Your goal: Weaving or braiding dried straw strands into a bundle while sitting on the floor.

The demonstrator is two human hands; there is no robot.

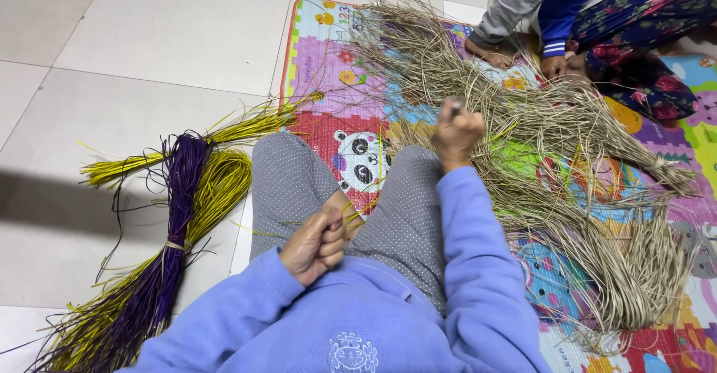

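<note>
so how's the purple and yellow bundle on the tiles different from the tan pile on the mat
The purple and yellow bundle is brightly dyed; the tan pile is plain straw colour. The bundle is tied at its middle and lies compact on the floor tiles; the pile is loose and spread across the play mat. Both are long thin strands.

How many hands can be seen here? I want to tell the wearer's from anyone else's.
4: the wearer's left hand fisted near the lap, right hand raised over the straw pile; a second person's two hands at the top right, partly hidden by straw.
</note>
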